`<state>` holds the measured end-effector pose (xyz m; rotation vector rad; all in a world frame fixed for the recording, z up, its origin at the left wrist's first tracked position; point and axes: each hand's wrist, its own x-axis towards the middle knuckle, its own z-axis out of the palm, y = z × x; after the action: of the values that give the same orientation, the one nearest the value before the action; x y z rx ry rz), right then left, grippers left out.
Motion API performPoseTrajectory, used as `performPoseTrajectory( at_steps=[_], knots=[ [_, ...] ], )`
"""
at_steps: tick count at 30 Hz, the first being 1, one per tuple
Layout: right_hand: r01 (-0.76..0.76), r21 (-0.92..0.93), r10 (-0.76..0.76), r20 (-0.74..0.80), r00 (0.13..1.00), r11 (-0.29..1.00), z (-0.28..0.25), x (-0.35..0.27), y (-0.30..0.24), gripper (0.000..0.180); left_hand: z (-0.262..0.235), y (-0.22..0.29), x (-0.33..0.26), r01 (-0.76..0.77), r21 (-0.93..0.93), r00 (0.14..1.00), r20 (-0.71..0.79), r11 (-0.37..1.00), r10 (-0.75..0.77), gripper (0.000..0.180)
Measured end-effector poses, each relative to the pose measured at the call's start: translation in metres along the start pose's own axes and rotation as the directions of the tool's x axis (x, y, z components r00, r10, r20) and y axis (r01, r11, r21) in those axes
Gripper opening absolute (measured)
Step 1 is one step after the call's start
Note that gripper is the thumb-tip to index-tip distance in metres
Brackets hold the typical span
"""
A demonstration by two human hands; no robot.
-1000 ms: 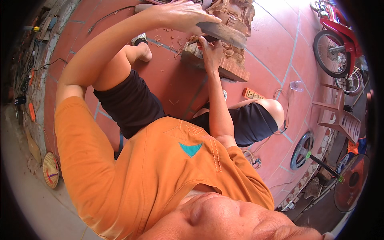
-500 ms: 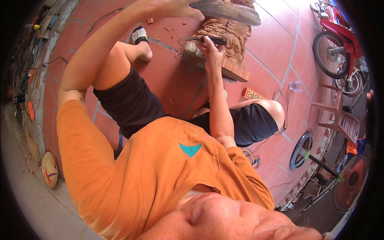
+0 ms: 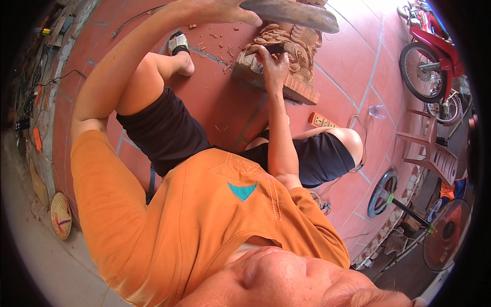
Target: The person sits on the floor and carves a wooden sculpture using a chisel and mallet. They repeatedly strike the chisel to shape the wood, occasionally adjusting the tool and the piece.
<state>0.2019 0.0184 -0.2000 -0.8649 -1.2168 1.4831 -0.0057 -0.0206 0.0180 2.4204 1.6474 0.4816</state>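
Note:
My left hand (image 3: 230, 11), at the top edge, is closed around the end of a thick wooden club-like mallet (image 3: 296, 15). The mallet reaches over the upper part of a carved wooden figure (image 3: 302, 48). Below it, my right hand (image 3: 275, 69) grips a chisel by its dark handle (image 3: 276, 49), close against the carving. Its blade is hard to make out. The figure stands on a squared base (image 3: 302, 92), with a pale block (image 3: 248, 69) at the base's left side.
Wood chips (image 3: 220, 56) litter the red tiled floor (image 3: 220, 105). An orange power strip (image 3: 322, 121) lies beside my right knee, near a clear cup (image 3: 378, 111). Farther right are a red motorbike (image 3: 434, 56), a plastic chair (image 3: 434, 148) and a standing fan (image 3: 446, 233). Tools line the left edge.
The mallet has shifted slightly to the right over the carving. My right hand has turned a little with the chisel, whose handle now shows less.

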Motion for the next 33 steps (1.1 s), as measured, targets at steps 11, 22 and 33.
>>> performPoseTrajectory(
  at_steps=[11,22,33],
  knots=[
    [0.103,-0.274,-0.118,-0.037,0.992,0.956,0.006,0.007,0.005,0.022,-0.004,0.02,0.0,-0.13,-0.184,0.988,-0.11,0.974,0.111,0.073],
    [0.065,-0.244,-0.058,0.035,0.998,0.968,0.004,0.008,-0.002,0.024,0.011,0.02,0.001,-0.069,-0.092,0.986,0.147,0.993,0.082,0.069],
    [0.12,-0.287,-0.125,0.002,0.992,0.95,0.006,0.011,0.009,0.029,0.007,0.033,0.004,-0.065,-0.22,0.996,0.038,0.973,0.075,0.071]
  ],
)
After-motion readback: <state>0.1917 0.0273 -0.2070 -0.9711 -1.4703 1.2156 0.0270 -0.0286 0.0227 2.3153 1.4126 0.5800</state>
